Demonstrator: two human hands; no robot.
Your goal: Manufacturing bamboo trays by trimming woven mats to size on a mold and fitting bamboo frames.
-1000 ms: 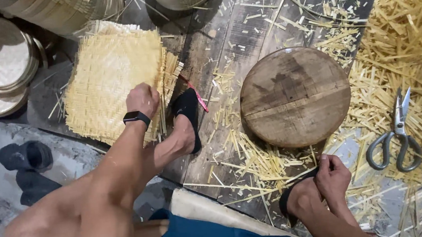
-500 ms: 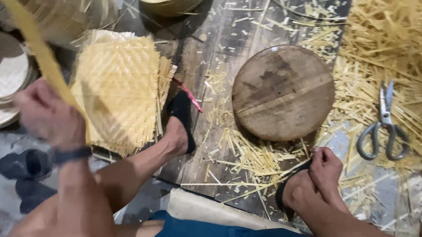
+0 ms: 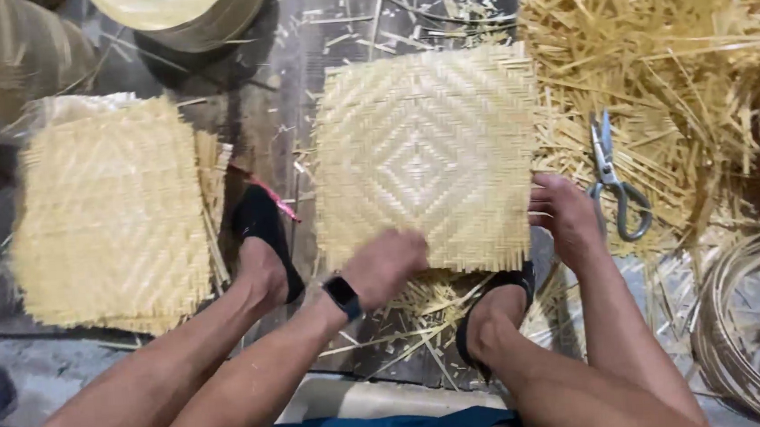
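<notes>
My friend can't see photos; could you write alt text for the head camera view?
Two bare hands, left hand and right hand, rest on a square woven straw-coloured mat laid on the dark plank floor. Metal scissors lie right; a stack of similar mats left.

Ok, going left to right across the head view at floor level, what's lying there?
Stack of woven mats → left hand on the near edge of the middle mat → right hand at that mat's right edge → scissors on the strip pile → cane hoops.
</notes>
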